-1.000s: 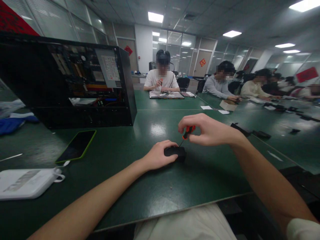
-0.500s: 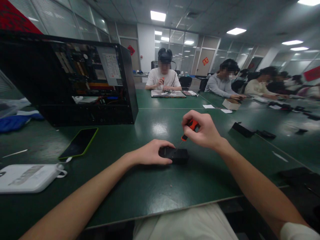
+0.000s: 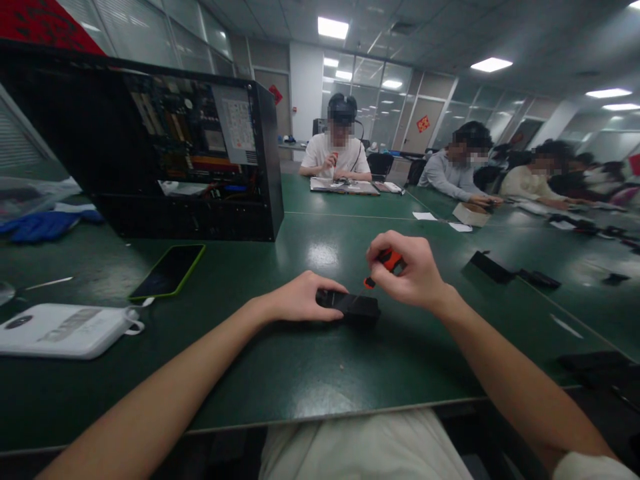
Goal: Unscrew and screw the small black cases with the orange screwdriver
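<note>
On the green table (image 3: 300,373) in front of me lies a small black box-shaped part (image 3: 363,308). My left hand (image 3: 303,298) grips its left end, thumb on the near side and fingers on the far side. Above its right half, my right hand (image 3: 407,270) is closed around the red and black handle of a screwdriver (image 3: 389,261). The thin shaft slants down and left to the top of the black part. Whether the tip sits in a screw is too small to tell.
An open black computer case (image 3: 225,223) stands at the left. Nearer are a phone (image 3: 167,271) and a white power bank (image 3: 65,331). Blue gloves (image 3: 45,225) lie far left; black parts (image 3: 493,268) lie right. A person (image 3: 340,147) sits opposite, others further right.
The camera view has shifted slightly. My right hand and the screwdriver have sunk a little, and the shaft leans lower over the black part. My left hand keeps its grip.
</note>
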The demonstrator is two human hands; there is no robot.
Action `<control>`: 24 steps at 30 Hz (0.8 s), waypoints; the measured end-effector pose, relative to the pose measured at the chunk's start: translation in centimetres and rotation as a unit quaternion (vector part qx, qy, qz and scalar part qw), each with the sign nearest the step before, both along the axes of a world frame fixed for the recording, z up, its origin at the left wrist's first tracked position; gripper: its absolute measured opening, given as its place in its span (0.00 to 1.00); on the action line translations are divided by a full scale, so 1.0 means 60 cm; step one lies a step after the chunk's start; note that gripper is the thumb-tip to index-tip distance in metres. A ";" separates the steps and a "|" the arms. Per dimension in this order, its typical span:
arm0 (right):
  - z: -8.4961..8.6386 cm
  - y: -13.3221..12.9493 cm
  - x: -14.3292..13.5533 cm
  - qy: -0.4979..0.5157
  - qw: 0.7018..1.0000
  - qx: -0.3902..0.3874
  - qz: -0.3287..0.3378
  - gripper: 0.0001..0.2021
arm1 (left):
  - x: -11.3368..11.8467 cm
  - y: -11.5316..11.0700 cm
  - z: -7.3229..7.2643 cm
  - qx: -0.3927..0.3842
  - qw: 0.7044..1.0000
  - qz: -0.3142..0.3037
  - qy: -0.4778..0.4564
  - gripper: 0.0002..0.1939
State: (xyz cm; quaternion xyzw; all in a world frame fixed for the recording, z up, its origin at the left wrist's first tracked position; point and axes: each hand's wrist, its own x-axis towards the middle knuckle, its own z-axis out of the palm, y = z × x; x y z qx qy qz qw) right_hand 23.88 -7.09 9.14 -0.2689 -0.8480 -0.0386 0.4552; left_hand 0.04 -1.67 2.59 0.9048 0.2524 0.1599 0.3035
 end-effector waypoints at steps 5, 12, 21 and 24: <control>0.003 0.004 0.002 -0.009 1.000 -0.020 -0.004 0.07 | 0.000 0.000 0.000 0.006 1.000 0.000 -0.002 0.25; 0.026 -0.005 0.005 -0.094 0.992 -0.072 0.036 0.05 | 0.000 -0.002 0.000 0.014 1.000 -0.005 -0.005 0.24; 0.023 -0.006 0.006 -0.087 0.994 -0.057 0.039 0.10 | -0.001 0.001 -0.005 0.011 1.000 -0.018 -0.020 0.25; 0.018 -0.004 0.008 -0.087 0.994 -0.062 0.035 0.09 | -0.001 0.001 -0.004 0.007 0.999 -0.027 -0.021 0.25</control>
